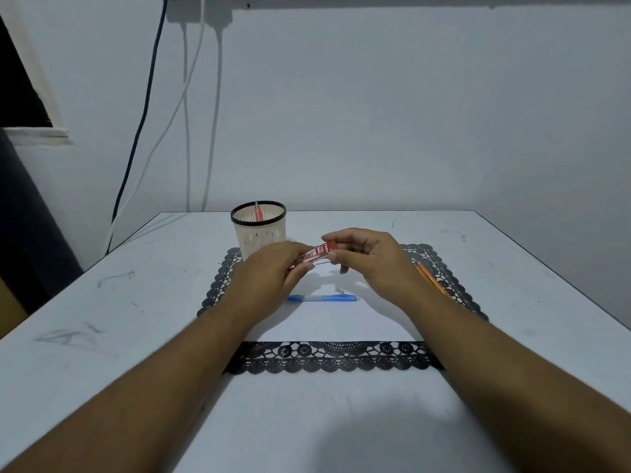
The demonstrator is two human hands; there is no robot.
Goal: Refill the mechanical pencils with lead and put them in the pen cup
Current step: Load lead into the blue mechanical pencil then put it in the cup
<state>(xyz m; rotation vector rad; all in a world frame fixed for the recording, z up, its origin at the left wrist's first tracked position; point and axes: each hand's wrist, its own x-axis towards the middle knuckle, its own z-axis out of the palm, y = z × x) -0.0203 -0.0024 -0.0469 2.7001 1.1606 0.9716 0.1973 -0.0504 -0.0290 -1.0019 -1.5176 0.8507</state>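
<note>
Both hands meet above the white sheet on the black lace placemat; the left hand grips the lower end of a red lead case marked 2B, while the right hand pinches its upper end between thumb and fingertips, as if working the cap. Such a case is probably light, rigid plastic, smooth and a little slippery, so a hold by the flat sides near each end looks safest; the leads inside would be thin and brittle, likely to snap or scatter if tipped fast. Below the hands a blue mechanical pencil lies flat on the sheet, slim and prone to roll, with a small pale piece just beside it, too small to identify; an orange pencil lies on the mat under the right wrist; the slotted cream pen cup with a black rim stands near, on the mat's far left corner, already holding a red pencil.
</note>
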